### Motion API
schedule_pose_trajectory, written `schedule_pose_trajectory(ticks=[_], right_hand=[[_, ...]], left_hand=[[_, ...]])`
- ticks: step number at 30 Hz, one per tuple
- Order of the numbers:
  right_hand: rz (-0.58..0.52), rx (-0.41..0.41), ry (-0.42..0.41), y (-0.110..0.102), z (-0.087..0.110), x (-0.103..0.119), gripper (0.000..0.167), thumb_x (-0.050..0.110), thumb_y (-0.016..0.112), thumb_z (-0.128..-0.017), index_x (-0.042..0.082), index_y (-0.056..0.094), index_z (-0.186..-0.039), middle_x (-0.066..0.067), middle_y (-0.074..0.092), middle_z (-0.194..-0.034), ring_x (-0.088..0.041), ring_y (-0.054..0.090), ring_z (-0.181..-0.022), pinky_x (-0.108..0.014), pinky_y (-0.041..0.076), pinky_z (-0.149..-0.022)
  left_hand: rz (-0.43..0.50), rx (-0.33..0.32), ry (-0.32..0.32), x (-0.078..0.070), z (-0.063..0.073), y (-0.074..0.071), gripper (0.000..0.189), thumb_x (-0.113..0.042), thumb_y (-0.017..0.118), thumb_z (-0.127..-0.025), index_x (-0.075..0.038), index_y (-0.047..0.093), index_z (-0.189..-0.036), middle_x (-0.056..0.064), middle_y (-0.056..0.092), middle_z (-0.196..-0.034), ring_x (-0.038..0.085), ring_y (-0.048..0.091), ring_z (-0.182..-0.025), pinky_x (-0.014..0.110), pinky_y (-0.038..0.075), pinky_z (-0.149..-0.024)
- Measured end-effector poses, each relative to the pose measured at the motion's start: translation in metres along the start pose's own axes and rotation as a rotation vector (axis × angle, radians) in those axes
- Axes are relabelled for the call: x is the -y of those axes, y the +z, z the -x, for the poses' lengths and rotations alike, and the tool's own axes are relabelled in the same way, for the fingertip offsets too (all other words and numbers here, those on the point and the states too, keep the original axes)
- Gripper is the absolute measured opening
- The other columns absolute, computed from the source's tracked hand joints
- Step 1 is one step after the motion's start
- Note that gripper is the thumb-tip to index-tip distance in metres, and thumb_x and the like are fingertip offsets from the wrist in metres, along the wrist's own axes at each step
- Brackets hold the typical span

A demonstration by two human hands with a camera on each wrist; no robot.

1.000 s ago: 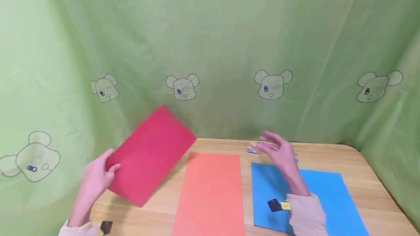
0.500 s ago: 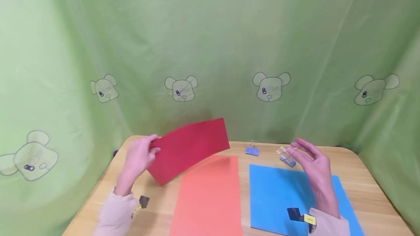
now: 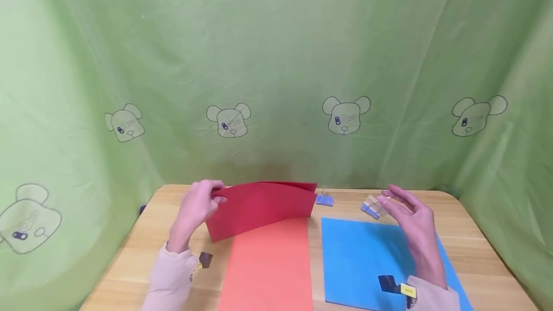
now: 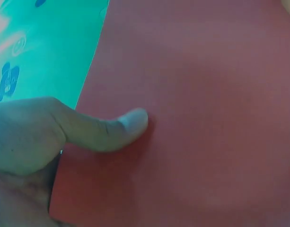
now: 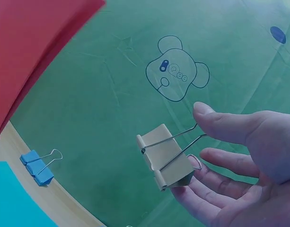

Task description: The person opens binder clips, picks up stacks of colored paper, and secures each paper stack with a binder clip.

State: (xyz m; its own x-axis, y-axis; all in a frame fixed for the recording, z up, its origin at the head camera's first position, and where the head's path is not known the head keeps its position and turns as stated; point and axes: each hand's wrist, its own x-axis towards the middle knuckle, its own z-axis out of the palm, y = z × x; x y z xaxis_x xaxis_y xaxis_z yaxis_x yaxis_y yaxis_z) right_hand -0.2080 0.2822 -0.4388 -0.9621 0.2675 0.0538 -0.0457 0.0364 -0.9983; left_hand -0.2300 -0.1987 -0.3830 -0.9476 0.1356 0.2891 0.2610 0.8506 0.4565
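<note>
My left hand (image 3: 196,212) grips the left edge of red paper (image 3: 263,205), thumb on its near face in the left wrist view. The red paper is bent and tilted up over the far end of an orange sheet (image 3: 270,263); two layers show at its right side. My right hand (image 3: 416,227) pinches a beige binder clip (image 5: 166,156) by its wire handles, above the table beyond a blue sheet (image 3: 358,258). The beige clip's mouth faces left, apart from the red paper.
A blue binder clip (image 3: 325,200) stands near the wooden table's (image 3: 484,248) back edge. Another blue clip (image 3: 370,212) shows just below the beige one. A green curtain (image 3: 276,61) with bear drawings hangs behind and at both sides.
My left hand has carried the red paper rightward and down over the orange sheet's far end. My right hand has moved right, bringing the beige clip away from the back middle.
</note>
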Motion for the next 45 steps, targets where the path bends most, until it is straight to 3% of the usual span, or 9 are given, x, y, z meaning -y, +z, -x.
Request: schedule_pose_trajectory(ticks=[5, 14, 17, 23, 29, 33, 36, 40, 45], right_hand=[[0.029, 0.022, 0.006, -0.001, 0.000, -0.001, 0.065, 0.030, 0.082, -0.090, 0.011, 0.056, -0.146, 0.011, 0.068, -0.119, 0.005, 0.064, -0.102, -0.009, 0.050, -0.081], [0.004, 0.038, -0.013, -0.002, 0.003, -0.002, 0.062, 0.027, 0.081, -0.091, 0.009, 0.057, -0.145, 0.010, 0.069, -0.118, 0.004, 0.065, -0.101, -0.012, 0.053, -0.081], [0.052, 0.031, -0.004, -0.002, 0.004, -0.002, 0.064, 0.031, 0.080, -0.091, 0.009, 0.056, -0.146, 0.012, 0.068, -0.120, 0.005, 0.064, -0.101, -0.012, 0.053, -0.080], [0.202, 0.010, 0.042, -0.003, 0.008, -0.005, 0.071, 0.044, 0.076, -0.092, 0.012, 0.052, -0.150, 0.015, 0.065, -0.125, 0.008, 0.059, -0.104, -0.010, 0.048, -0.081], [0.021, 0.056, 0.026, -0.003, 0.009, -0.006, 0.059, 0.030, 0.080, -0.091, 0.011, 0.059, -0.143, 0.014, 0.070, -0.118, 0.004, 0.066, -0.101, -0.014, 0.054, -0.081], [-0.027, 0.082, 0.018, -0.003, 0.010, -0.005, 0.056, 0.026, 0.079, -0.092, 0.010, 0.060, -0.142, 0.013, 0.070, -0.118, 0.002, 0.067, -0.101, -0.016, 0.055, -0.081], [-0.012, 0.081, 0.014, -0.001, 0.010, -0.006, 0.055, 0.026, 0.079, -0.092, 0.010, 0.061, -0.141, 0.013, 0.071, -0.118, 0.002, 0.067, -0.101, -0.016, 0.055, -0.080], [0.022, 0.080, 0.019, 0.001, 0.010, -0.006, 0.056, 0.027, 0.080, -0.091, 0.010, 0.061, -0.141, 0.015, 0.070, -0.116, 0.002, 0.067, -0.101, -0.016, 0.055, -0.080], [0.147, 0.079, 0.037, 0.003, 0.010, -0.005, 0.067, 0.040, 0.078, -0.092, 0.011, 0.055, -0.148, 0.016, 0.067, -0.121, 0.005, 0.063, -0.103, -0.014, 0.054, -0.082]], left_hand=[[0.114, -0.020, -0.049, 0.005, 0.002, -0.002, 0.014, -0.007, 0.085, -0.083, -0.013, 0.079, -0.093, -0.003, 0.073, -0.083, 0.017, 0.063, -0.073, 0.038, 0.053, -0.070], [0.356, 0.031, 0.025, 0.011, 0.002, -0.006, 0.018, 0.004, 0.074, -0.089, -0.008, 0.076, -0.103, 0.005, 0.072, -0.097, 0.023, 0.067, -0.087, 0.040, 0.058, -0.081], [0.464, 0.034, -0.019, 0.020, 0.006, -0.007, 0.018, 0.002, 0.075, -0.089, -0.006, 0.076, -0.105, 0.007, 0.072, -0.097, 0.022, 0.066, -0.086, 0.036, 0.056, -0.080], [0.663, -0.048, -0.127, 0.035, 0.012, -0.003, 0.023, -0.005, 0.084, -0.084, 0.001, 0.074, -0.104, 0.009, 0.071, -0.095, 0.017, 0.065, -0.085, 0.028, 0.053, -0.078], [0.755, -0.108, -0.170, 0.037, 0.013, 0.001, 0.029, -0.010, 0.089, -0.080, 0.002, 0.074, -0.102, 0.006, 0.070, -0.088, 0.017, 0.063, -0.087, 0.029, 0.053, -0.078], [0.815, -0.127, -0.162, 0.044, 0.013, 0.008, 0.024, -0.010, 0.089, -0.080, -0.001, 0.074, -0.098, 0.002, 0.069, -0.084, 0.017, 0.063, -0.083, 0.029, 0.053, -0.074], [0.870, -0.099, -0.144, 0.051, 0.013, 0.018, 0.024, -0.006, 0.086, -0.081, 0.000, 0.072, -0.100, 0.001, 0.069, -0.089, 0.016, 0.063, -0.082, 0.028, 0.054, -0.073], [0.913, -0.013, -0.171, 0.065, 0.014, 0.039, 0.041, -0.005, 0.084, -0.083, 0.003, 0.064, -0.117, 0.002, 0.067, -0.105, 0.016, 0.063, -0.095, 0.028, 0.054, -0.084], [0.957, 0.052, -0.211, 0.077, 0.012, 0.062, 0.060, -0.003, 0.079, -0.086, -0.003, 0.047, -0.137, 0.006, 0.059, -0.122, 0.019, 0.057, -0.111, 0.030, 0.048, -0.098]])
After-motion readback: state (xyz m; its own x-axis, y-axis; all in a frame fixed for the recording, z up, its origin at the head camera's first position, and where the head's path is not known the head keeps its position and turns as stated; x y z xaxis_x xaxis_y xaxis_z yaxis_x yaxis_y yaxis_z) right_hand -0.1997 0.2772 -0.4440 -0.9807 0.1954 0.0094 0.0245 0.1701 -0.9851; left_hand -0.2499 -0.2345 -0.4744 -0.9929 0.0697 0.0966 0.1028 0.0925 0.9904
